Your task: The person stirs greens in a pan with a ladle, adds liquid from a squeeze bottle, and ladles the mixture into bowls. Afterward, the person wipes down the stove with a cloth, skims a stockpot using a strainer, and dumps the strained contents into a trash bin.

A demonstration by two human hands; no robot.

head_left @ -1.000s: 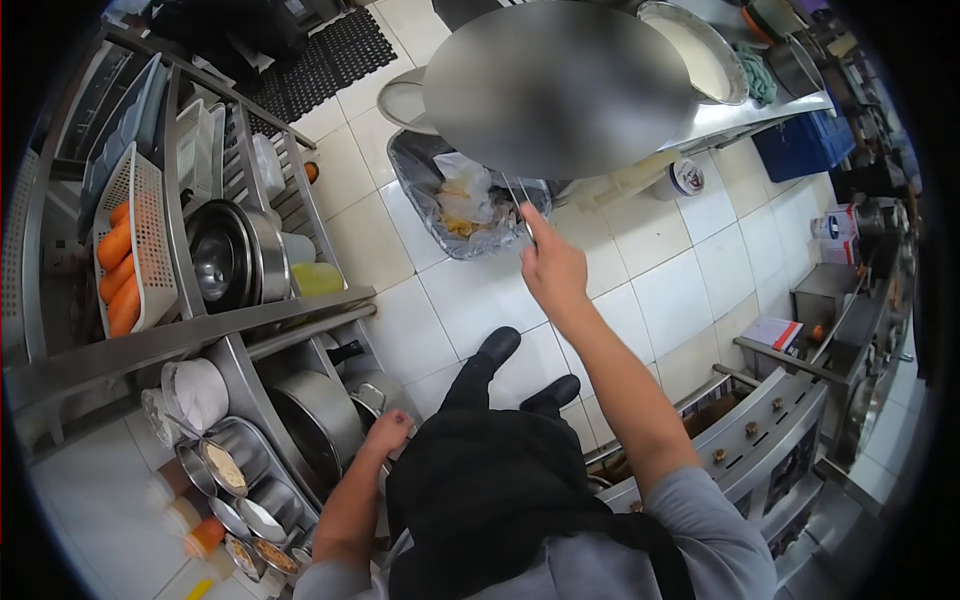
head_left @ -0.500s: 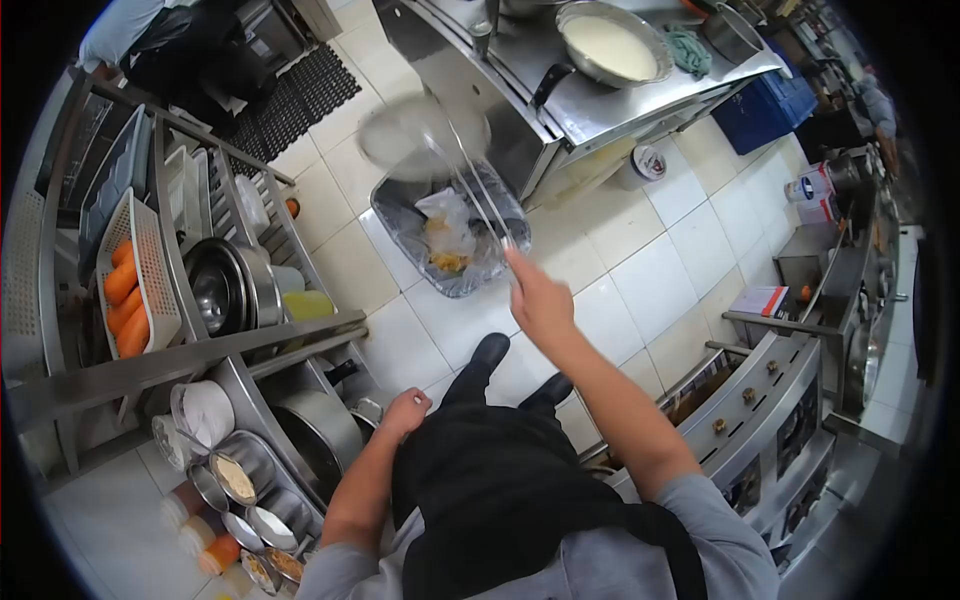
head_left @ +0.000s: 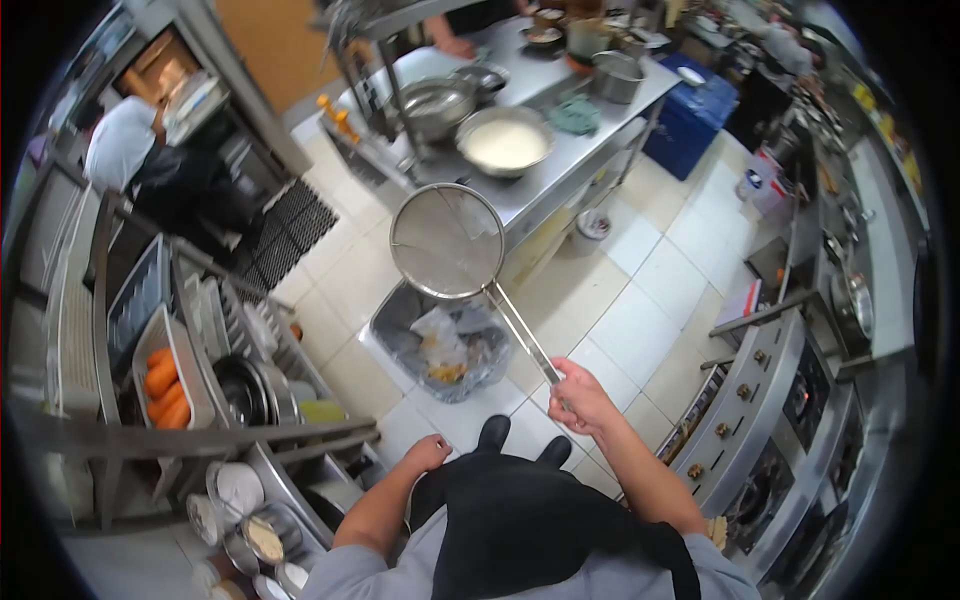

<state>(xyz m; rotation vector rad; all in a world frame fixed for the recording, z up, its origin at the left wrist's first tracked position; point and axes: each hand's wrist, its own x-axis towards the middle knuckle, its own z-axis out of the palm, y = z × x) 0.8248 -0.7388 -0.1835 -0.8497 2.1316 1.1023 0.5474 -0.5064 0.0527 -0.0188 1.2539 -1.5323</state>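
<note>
My right hand [head_left: 583,397] is wrapped round the long metal handle of a round fine-mesh strainer [head_left: 447,243]. The strainer's mesh hangs over the far side of a bin [head_left: 378,322] lined with a plastic bag, apart from it. Inside the bin lie crumpled clear plastic and some yellow-orange scraps [head_left: 446,371]. Held low by my left side, my left hand [head_left: 428,453] has its fingers curled in, and I see nothing in it. Beyond the strainer, a bowl of pale creamy liquid [head_left: 506,142] stands on the steel counter [head_left: 545,178].
On the left, a rack holds a white basket [head_left: 178,345] of carrots and metal bowls; containers of powders stand below. A stove [head_left: 745,440] runs along my right. A tub [head_left: 592,228] and a blue box [head_left: 690,125] are on the floor. Another person [head_left: 128,150] bends at far left.
The strainer, blurred before, is now sharp and closer to me, still in my right hand. My view has tilted up, showing more of the counter and the other person.
</note>
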